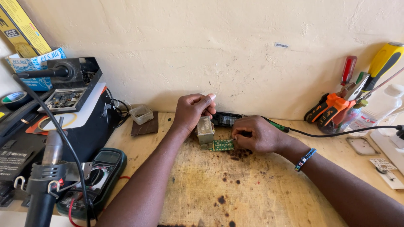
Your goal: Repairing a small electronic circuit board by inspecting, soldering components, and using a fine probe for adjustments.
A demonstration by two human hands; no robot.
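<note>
Left hand (191, 110) pinching metal block (205, 131) at centre frame; right hand (254, 134) closed around soldering iron (275, 125), tip on green board (222, 145). Board looks thin, light, fragile: hold by edges.

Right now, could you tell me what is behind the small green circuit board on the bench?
A dark device lies against the wall behind the green circuit board. The left hand and right hand cover its ends.

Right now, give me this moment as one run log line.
left hand: grips metal block upright on wooden bench | right hand: holds green-handled soldering iron, tip at green circuit board | multimeter at left
</note>
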